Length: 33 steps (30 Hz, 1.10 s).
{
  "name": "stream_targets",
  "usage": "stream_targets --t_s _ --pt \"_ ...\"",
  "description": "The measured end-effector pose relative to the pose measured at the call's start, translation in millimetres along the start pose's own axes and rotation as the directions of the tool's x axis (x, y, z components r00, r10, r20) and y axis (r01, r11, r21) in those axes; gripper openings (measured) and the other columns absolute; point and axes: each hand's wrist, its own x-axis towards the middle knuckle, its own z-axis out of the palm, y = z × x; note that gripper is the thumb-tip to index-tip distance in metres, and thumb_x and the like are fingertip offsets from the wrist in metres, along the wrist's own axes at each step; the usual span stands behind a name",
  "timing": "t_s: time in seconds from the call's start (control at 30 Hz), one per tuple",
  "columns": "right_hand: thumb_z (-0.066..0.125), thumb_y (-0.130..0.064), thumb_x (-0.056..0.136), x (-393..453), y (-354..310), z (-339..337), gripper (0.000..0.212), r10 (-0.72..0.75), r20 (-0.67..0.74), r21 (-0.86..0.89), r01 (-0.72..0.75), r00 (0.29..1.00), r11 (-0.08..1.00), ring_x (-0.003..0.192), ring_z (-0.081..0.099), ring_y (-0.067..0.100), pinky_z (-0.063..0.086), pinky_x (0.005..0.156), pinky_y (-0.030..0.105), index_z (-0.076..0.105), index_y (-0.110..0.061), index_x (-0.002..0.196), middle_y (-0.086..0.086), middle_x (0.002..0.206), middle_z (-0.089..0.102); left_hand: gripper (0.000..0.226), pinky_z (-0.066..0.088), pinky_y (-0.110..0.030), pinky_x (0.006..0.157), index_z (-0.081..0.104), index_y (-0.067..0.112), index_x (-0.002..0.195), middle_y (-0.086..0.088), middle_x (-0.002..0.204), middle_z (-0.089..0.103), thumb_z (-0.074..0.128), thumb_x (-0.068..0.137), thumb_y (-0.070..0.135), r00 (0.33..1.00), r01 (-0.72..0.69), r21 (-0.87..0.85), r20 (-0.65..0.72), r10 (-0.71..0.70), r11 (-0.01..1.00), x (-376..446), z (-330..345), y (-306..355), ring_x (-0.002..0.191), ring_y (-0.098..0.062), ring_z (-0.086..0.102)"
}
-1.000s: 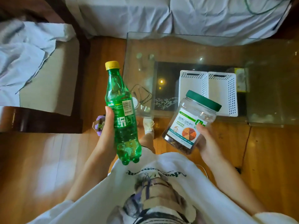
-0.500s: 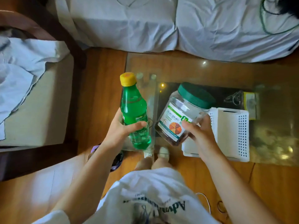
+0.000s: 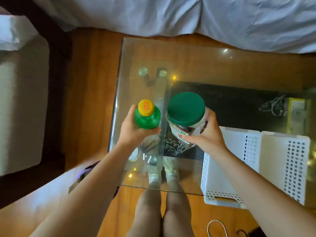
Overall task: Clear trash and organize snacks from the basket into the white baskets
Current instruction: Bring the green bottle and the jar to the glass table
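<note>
Snacks in both hands: my left hand [image 3: 132, 130] fingers wrap the green soda bottle [image 3: 147, 116], right hand [image 3: 207, 134] clamps the green-lidded snack jar [image 3: 185, 117], both upright over the glass table [image 3: 213, 65]. Next, I reckon, shift right into the white baskets [image 3: 222, 194].

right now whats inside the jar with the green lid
Through the clear wall of the jar, dark brown pieces show below the green lid. What they are is unclear. The lid, the label and the right hand cover the rest.
</note>
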Motion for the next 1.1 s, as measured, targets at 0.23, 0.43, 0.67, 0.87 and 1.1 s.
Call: stream_targets --t_s 0.23,0.43,0.67,0.87,1.1 --pt "0.087 -0.017 0.051 28.4 40.6 7.1 0.095 -0.057 0.142 -0.143 0.078 0.988 0.987 0.113 0.045 0.004 0.040 0.089 0.020 0.028 -0.047 0.119 -0.023 0.113 0.043 0.076 0.049 -0.045 0.095 0.053 0.013 0.115 -0.007 0.110 0.064 0.089 0.049 0.006 0.999 -0.041 -0.014 0.032 0.042 0.999 25.1 10.9 -34.7 0.104 -0.026 0.061" --pt "0.085 -0.010 0.055 22.9 60.0 12.1 0.097 -0.052 0.140 -0.182 0.078 0.989 0.980 0.114 0.046 0.007 0.040 0.078 0.005 0.029 -0.030 0.131 -0.014 0.121 0.041 0.080 0.042 0.000 0.074 0.044 0.044 0.104 0.024 0.105 0.053 0.085 0.053 -0.002 0.999 -0.043 -0.025 0.019 0.044 0.999 12.3 11.6 -52.3 0.094 0.017 0.053" --pt "0.081 -0.007 0.062 6.2 73.3 14.9 0.105 0.152 0.108 -0.125 -0.138 0.982 0.983 0.122 0.046 0.019 0.046 0.100 0.042 0.015 -0.023 0.143 -0.001 0.134 0.042 0.098 0.045 -0.008 0.085 0.030 0.027 0.142 -0.002 0.140 0.042 0.078 0.063 -0.007 0.993 0.099 -0.156 0.082 -0.086 0.983 8.0 6.8 -56.2 0.123 -0.017 0.046" --pt "0.071 -0.013 0.078 -13.4 77.0 -3.0 0.075 0.402 0.248 -0.070 -0.397 0.881 0.915 0.132 0.041 0.022 0.036 0.097 0.031 0.029 -0.027 0.139 -0.007 0.136 0.045 0.104 0.038 -0.008 0.079 0.015 0.019 0.149 -0.001 0.151 0.031 0.073 0.069 -0.012 0.958 0.286 -0.196 0.096 -0.272 0.938 -15.5 2.2 -53.2 0.142 -0.021 0.024" --pt "0.055 -0.016 0.091 -56.9 38.2 -33.1 0.036 0.583 0.240 -0.113 -0.574 0.776 0.811 0.102 0.057 0.025 0.044 0.088 0.036 0.048 -0.012 0.126 0.016 0.129 0.053 0.049 0.042 -0.032 0.081 0.046 0.017 0.133 -0.007 0.112 0.059 0.062 0.087 0.010 0.816 0.557 -0.399 0.098 -0.570 0.728 -92.8 -21.6 -52.2 0.096 -0.018 0.057"
